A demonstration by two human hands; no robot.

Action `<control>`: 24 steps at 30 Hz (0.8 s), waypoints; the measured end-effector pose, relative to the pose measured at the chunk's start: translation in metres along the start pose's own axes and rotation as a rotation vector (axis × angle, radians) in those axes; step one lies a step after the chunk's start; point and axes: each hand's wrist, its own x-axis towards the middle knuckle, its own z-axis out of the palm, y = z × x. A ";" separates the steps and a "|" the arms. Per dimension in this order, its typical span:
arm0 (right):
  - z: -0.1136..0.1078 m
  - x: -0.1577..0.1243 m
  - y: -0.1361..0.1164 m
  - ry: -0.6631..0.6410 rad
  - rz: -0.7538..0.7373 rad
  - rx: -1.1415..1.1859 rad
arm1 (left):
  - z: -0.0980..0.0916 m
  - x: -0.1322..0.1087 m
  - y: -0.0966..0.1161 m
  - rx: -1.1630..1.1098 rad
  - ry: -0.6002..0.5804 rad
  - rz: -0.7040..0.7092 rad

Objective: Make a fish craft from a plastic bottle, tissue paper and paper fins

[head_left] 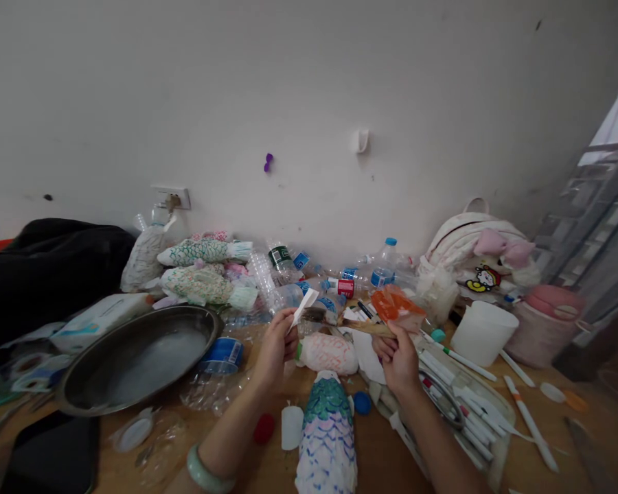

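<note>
Between the fingers of my left hand [278, 346] is a thin white strip of paper [305, 306], its free end pointing up. My right hand [400, 360] grips the wooden handle of a brush [368, 328]. The brush's dark bristles reach left to the strip; whether they touch it I cannot tell. Below both hands lies a fish shape [327, 429] with green, blue and purple scales. Just behind it, a white bottle-shaped piece [330, 353] with orange marks lies on its side under the brush.
A metal basin [213, 322] with cloudy whitish liquid stands left. Several plastic bottles [384, 271] and finished-looking fish [206, 250] line the wall. At right are marker pens [530, 418], a white cup [484, 333] and a backpack [458, 240]. A black tablet-like slab [54, 453] lies front left.
</note>
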 end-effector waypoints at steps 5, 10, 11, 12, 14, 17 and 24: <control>-0.002 0.001 0.001 -0.018 -0.018 -0.046 | 0.001 -0.002 0.001 0.007 0.001 0.002; -0.003 0.004 0.000 -0.016 0.004 -0.093 | 0.002 -0.003 0.002 0.002 -0.007 -0.007; -0.003 0.004 0.000 -0.003 0.006 -0.093 | 0.002 -0.004 0.002 0.000 -0.009 -0.009; -0.003 0.005 -0.001 0.012 0.007 -0.089 | 0.002 -0.004 0.003 -0.003 -0.011 -0.011; -0.003 0.005 -0.002 0.034 0.017 -0.090 | 0.002 -0.004 0.003 -0.010 -0.015 -0.016; -0.004 0.005 -0.003 0.062 0.033 -0.126 | 0.002 -0.004 0.002 -0.024 -0.019 -0.014; -0.003 0.006 -0.007 0.107 -0.061 -0.070 | 0.002 -0.004 0.003 -0.038 -0.025 -0.008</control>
